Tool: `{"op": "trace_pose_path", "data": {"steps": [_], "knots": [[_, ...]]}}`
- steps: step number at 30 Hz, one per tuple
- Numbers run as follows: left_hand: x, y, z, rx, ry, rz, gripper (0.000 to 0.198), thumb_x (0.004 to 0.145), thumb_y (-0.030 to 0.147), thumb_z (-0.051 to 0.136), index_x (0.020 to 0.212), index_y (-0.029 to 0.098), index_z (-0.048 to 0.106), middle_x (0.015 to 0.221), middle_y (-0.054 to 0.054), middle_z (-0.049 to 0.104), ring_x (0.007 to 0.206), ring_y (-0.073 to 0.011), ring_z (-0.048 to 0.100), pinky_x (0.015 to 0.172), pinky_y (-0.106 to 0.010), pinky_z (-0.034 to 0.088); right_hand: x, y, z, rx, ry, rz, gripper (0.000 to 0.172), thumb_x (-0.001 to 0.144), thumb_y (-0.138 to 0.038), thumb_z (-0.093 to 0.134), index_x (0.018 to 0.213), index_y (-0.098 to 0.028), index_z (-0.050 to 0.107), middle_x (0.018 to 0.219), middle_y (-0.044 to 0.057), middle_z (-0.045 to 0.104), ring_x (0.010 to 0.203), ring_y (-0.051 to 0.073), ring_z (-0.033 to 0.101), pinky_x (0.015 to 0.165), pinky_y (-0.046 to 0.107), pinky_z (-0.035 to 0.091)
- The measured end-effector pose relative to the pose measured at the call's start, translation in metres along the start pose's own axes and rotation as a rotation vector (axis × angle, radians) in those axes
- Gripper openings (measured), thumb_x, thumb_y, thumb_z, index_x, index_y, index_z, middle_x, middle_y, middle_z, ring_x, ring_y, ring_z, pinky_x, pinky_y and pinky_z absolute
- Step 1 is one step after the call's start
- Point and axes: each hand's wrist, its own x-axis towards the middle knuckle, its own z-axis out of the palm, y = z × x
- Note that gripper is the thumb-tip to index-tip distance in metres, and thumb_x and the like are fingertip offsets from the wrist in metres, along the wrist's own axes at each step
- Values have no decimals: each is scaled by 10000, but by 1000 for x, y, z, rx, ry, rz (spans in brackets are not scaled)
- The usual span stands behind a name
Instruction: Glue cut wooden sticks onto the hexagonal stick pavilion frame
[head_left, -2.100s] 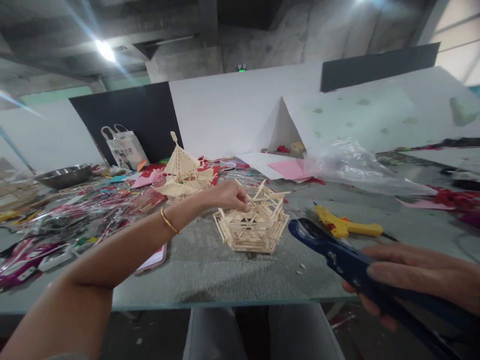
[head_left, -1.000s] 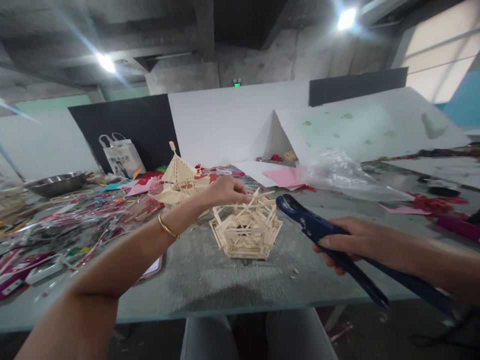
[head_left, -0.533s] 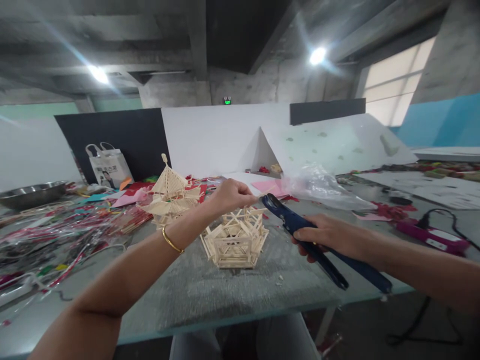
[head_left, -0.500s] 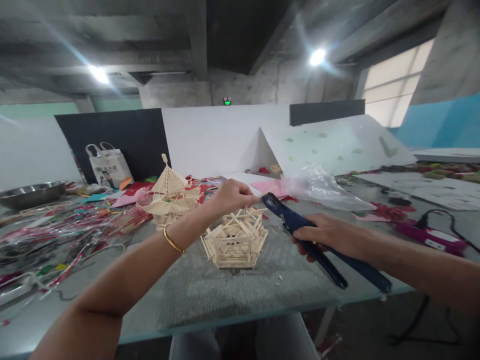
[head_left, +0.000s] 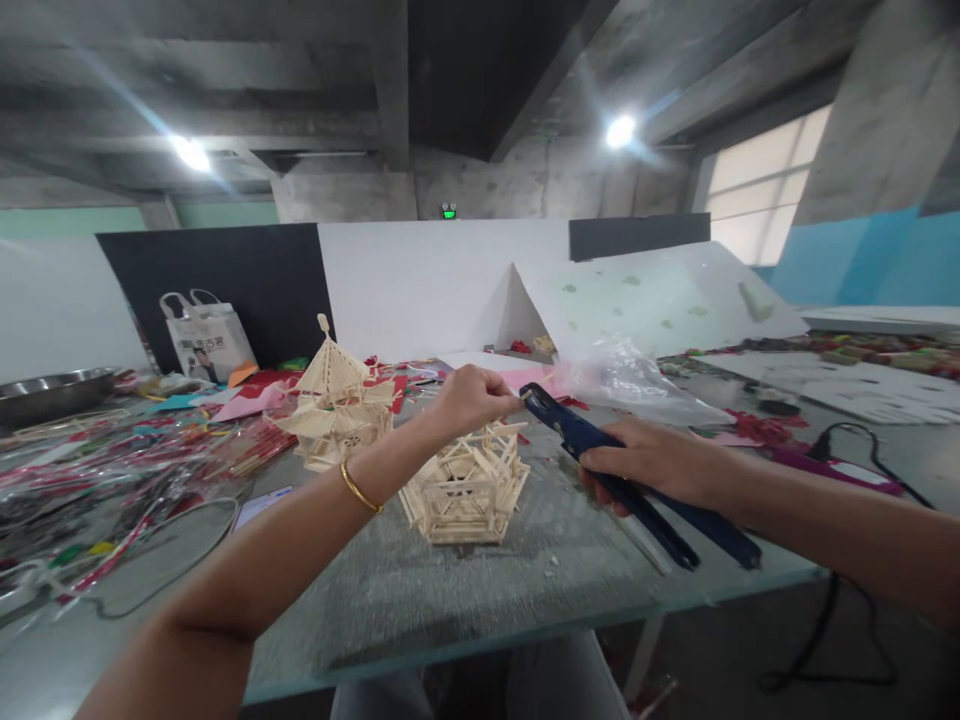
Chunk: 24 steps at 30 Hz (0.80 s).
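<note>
Dark blue pliers (head_left: 574, 425) with long handles are gripped in my right hand (head_left: 637, 460), their jaws pointing up and left. My left hand (head_left: 476, 395) is pinched at the jaws, holding the end of a thin wooden stick (head_left: 519, 393) that is mostly hidden by the fingers. Under my left hand stands a pale, many-sided frame of wooden sticks (head_left: 465, 500), open at the top. Behind my left forearm rises a wooden stick pavilion model (head_left: 334, 390) with a pointed roof, partly covered by the arm.
Plastic-wrapped sticks and wires (head_left: 172, 470) spread over the left of the table (head_left: 450, 600), near a metal bowl (head_left: 56, 395). A clear plastic bag (head_left: 637, 380) lies behind the pliers. At right are a purple device (head_left: 832, 472) with a black cord and a white sheet (head_left: 832, 385).
The plier handles have come closer together. The view has shifted slightly, bringing more of the pavilion and a phone-like corner by my left forearm into sight. Both hands keep their holds.
</note>
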Motion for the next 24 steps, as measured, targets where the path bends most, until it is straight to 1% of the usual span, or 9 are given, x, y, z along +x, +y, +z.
{"op": "trace_pose_path", "data": {"steps": [4,7,10,14,18,21,24], "knots": [[1,2,0,-1,18,-3,276,632,409,601,567,143,628,467,23,502,466,-72,408,454,-208,300,3,-2,0,-21,14,14,219,732,-355,534,731,-136,536,623,39,602,524,125,572,486,205,450],[2,0,0,1,23,0,298,631,429,602,567,140,633,465,21,508,457,-70,404,450,-210,297,6,-1,0,-31,37,28,195,737,-336,531,740,-142,526,625,37,603,524,126,571,486,207,449],[4,-3,0,10,22,5,276,641,401,593,567,139,637,468,17,519,449,-68,406,446,-211,297,9,1,0,-34,44,24,189,748,-336,532,746,-148,517,626,37,599,523,127,564,480,213,444],[5,-4,0,17,28,-3,233,640,353,590,572,137,641,477,10,537,469,-74,452,465,-208,329,10,-1,0,9,58,48,158,765,-307,527,731,-154,506,622,20,576,534,117,551,507,221,466],[9,0,-1,34,43,-8,208,641,317,581,565,136,650,467,6,539,483,-84,492,487,-211,356,12,-11,0,-54,90,68,141,789,-268,517,711,-151,507,588,6,555,480,93,518,464,196,438],[18,1,-4,110,77,-15,211,648,311,575,574,137,668,484,-6,562,504,-101,518,521,-230,382,21,-18,-4,-137,119,43,188,827,-228,480,658,-146,481,529,1,525,420,76,478,416,179,388],[35,-2,-8,248,103,-33,219,654,309,567,621,135,696,529,-30,604,563,-134,559,572,-254,413,39,-24,-12,-196,135,0,262,862,-236,456,614,-149,456,496,3,502,397,75,458,406,189,380]]}}
